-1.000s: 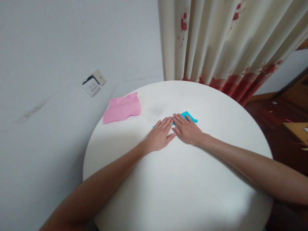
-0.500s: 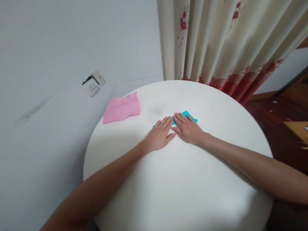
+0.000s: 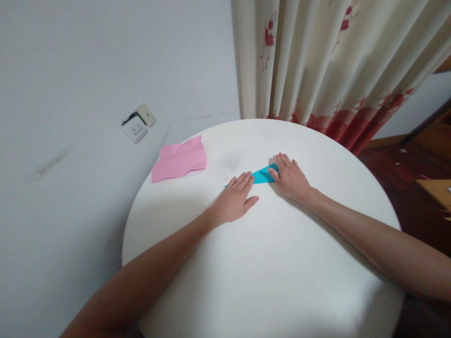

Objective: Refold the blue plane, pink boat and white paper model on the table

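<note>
Left hand point(image 3: 234, 201) lies flat, fingers together, pressing one end of the blue folded paper point(image 3: 262, 176) onto the white worktop point(image 3: 268, 272); my right hand point(image 3: 291, 177) presses the other end, fingers spread. Between them I see the paper bare. Pink paper point(image 3: 179, 159) sits well apart.

Home: floral curtain point(image 3: 317, 61), wall socket point(image 3: 138, 123)

Both palms, left hand point(image 3: 233, 203) and right hand point(image 3: 291, 177), press flat on the blue paper point(image 3: 262, 175) (pink paper point(image 3: 179, 159) lies well apart).
</note>
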The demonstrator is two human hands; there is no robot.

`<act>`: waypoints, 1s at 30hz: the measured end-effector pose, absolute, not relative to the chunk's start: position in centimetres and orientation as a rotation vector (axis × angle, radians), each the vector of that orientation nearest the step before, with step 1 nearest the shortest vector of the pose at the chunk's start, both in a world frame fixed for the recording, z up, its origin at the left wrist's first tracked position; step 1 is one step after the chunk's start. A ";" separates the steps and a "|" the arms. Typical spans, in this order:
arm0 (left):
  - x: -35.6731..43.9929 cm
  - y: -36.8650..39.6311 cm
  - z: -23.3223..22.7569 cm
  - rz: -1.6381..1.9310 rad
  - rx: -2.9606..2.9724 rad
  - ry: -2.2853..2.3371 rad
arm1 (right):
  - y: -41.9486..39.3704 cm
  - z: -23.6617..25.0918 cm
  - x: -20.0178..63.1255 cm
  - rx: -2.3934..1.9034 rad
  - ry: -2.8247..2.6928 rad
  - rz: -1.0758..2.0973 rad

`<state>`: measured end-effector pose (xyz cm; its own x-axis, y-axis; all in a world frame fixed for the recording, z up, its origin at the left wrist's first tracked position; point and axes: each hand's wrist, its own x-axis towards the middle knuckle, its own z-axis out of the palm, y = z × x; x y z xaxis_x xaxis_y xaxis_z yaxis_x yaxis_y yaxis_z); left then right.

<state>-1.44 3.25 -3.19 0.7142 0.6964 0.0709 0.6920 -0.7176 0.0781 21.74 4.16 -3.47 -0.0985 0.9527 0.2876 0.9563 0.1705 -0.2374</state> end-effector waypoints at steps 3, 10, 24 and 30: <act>-1.3 3.2 -3.0 0.140 2.861 1.161 | 3.6 -3.1 20.8 -1.663 -2.147 -0.021; -1.1 3.3 -3.0 0.195 2.852 1.157 | 2.3 -4.1 18.5 -1.476 -2.438 0.144; -1.0 3.2 -2.7 0.164 2.842 1.180 | 2.3 -3.9 18.9 -1.451 -2.515 0.119; -1.2 3.3 -2.8 0.183 2.850 1.158 | 2.3 -3.9 19.0 -1.472 -2.500 0.121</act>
